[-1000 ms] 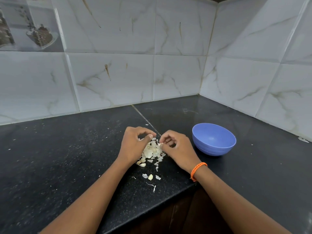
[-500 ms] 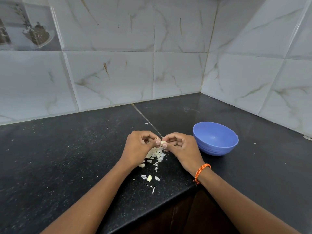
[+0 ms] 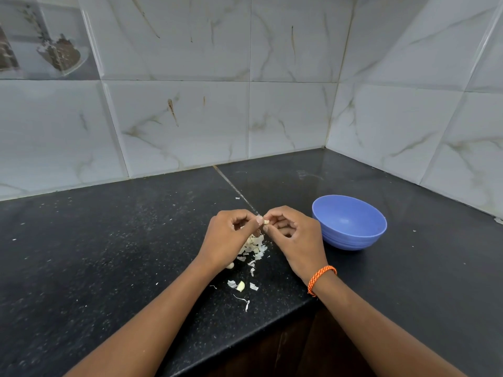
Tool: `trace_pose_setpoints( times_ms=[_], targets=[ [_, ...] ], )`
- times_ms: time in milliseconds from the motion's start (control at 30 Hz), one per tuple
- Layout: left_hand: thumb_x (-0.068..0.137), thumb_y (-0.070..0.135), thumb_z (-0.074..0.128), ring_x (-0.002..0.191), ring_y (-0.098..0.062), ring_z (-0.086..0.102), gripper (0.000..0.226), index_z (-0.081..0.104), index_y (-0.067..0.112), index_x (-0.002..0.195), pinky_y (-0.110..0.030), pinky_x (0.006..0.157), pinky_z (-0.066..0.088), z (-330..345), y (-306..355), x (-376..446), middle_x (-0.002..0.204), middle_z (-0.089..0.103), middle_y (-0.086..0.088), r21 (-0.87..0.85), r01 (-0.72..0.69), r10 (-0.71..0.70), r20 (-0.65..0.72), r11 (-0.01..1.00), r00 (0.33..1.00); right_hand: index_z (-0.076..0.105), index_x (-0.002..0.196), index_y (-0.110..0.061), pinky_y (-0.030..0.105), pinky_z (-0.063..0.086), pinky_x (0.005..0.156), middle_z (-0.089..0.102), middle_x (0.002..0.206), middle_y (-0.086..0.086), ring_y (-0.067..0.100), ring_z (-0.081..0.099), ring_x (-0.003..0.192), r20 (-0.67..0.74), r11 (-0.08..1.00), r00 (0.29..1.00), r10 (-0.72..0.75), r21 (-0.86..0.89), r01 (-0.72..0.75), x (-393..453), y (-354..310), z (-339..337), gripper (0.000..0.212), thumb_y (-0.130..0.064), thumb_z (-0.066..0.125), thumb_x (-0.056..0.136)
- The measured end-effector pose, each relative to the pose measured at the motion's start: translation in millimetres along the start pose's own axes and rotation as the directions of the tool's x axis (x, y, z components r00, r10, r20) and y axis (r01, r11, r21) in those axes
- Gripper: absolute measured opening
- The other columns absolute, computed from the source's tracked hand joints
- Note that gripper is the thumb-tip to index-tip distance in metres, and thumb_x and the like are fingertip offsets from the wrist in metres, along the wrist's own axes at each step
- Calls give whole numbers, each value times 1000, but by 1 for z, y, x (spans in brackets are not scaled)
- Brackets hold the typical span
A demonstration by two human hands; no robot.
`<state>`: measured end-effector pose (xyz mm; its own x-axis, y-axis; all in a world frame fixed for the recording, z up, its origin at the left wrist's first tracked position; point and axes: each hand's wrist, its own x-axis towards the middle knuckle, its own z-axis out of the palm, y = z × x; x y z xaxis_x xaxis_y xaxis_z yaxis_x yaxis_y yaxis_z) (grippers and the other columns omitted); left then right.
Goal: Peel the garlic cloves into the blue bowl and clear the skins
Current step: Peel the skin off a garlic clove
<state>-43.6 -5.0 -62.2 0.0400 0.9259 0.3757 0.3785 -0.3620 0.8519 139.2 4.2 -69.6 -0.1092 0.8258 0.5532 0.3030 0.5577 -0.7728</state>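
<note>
My left hand [image 3: 231, 238] and my right hand [image 3: 295, 238] meet fingertip to fingertip above the black counter, both pinching one small pale garlic clove [image 3: 266, 222]. Under and between the hands lies a heap of white garlic skins [image 3: 254, 247]. A loose clove [image 3: 240, 286] lies nearer the counter edge among scraps of skin, and another clove [image 3: 230, 265] peeks out beside my left wrist. The blue bowl [image 3: 349, 223] stands upright just right of my right hand; no cloves show inside it.
The black speckled counter [image 3: 109, 254] runs into a tiled corner, with walls behind and on the right. Its front edge [image 3: 245, 346] cuts diagonally close below the skins. Thin stem bits [image 3: 242, 300] lie near that edge. An orange band circles my right wrist.
Both hands have lifted slightly off the skin heap and drawn their fingertips together on the clove. The view has shifted a little; the bowl has stayed in place.
</note>
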Motion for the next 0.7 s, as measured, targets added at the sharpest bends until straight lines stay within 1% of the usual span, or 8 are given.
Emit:
trace_pose_setpoints(
  times_ms=[100, 167, 233, 333, 433, 533, 600, 700],
  targets=[
    [103, 30, 74, 79, -18, 73, 21, 82, 28, 84, -44, 85, 59, -1, -1, 0, 78, 78, 3, -8, -8, 8, 7, 1000, 1000, 79, 105, -18, 28, 64, 80, 77, 99, -7, 12, 76, 93, 11, 1000, 1000, -14, 11, 14, 0, 1, 1, 22, -1, 81, 91],
    [101, 27, 77, 82, -17, 75, 16, 83, 28, 86, -42, 86, 60, -2, -2, 1, 80, 79, 2, -27, -8, 8, -5, 1000, 1000, 79, 108, -17, 31, 65, 84, 78, 103, -6, 13, 77, 96, 36, 998, 999, 22, 63, -24, -1, 1, 0, 23, -1, 80, 91],
    [98, 25, 79, 84, -16, 77, 13, 84, 27, 87, -41, 88, 62, -2, -3, 1, 82, 80, 3, -45, -2, 1, -19, 999, 1000, 80, 111, -17, 33, 65, 86, 78, 106, -5, 14, 77, 99, 46, 991, 998, 50, 118, -55, -1, 1, 0, 22, -5, 81, 93],
    [96, 25, 82, 83, -15, 77, 11, 85, 29, 87, -46, 87, 62, -3, -1, 0, 83, 81, 8, -10, -25, 25, -58, 1000, 998, 82, 111, -15, 32, 64, 87, 80, 106, -2, 19, 78, 98, 34, 977, 997, 62, 200, -68, -1, 0, -1, 17, -14, 81, 95],
    [95, 27, 81, 83, -13, 77, 12, 85, 33, 86, -50, 86, 61, -2, 2, -2, 83, 81, 13, 35, -50, 53, -94, 998, 994, 82, 113, -13, 29, 64, 86, 81, 104, 0, 17, 78, 95, 36, 969, 995, 98, 225, -104, 0, 0, -1, 20, -10, 80, 94],
    [95, 31, 80, 80, -14, 76, 10, 84, 36, 87, -51, 84, 61, -1, 2, -3, 85, 81, 15, 59, -56, 61, -89, 997, 994, 81, 114, -15, 33, 65, 88, 81, 101, -1, 17, 78, 95, 31, 968, 990, 139, 207, -143, 1, 2, -1, 26, -11, 85, 89],
    [94, 35, 79, 75, -15, 72, 7, 84, 37, 90, -52, 81, 61, 0, 2, -3, 88, 81, 16, 76, -56, 63, -85, 996, 994, 82, 110, -16, 32, 65, 85, 81, 99, -2, 16, 78, 93, 10, 976, 991, 134, 173, -134, 2, 3, -1, 24, -14, 87, 87],
    [94, 35, 81, 77, -16, 72, 5, 84, 36, 90, -50, 82, 61, 1, 3, -4, 88, 81, 14, 65, -43, 48, -76, 997, 996, 83, 105, -15, 31, 65, 83, 81, 98, -3, 14, 78, 93, 6, 986, 995, 98, 134, -97, 1, 3, -1, 17, -15, 87, 88]
  ],
)
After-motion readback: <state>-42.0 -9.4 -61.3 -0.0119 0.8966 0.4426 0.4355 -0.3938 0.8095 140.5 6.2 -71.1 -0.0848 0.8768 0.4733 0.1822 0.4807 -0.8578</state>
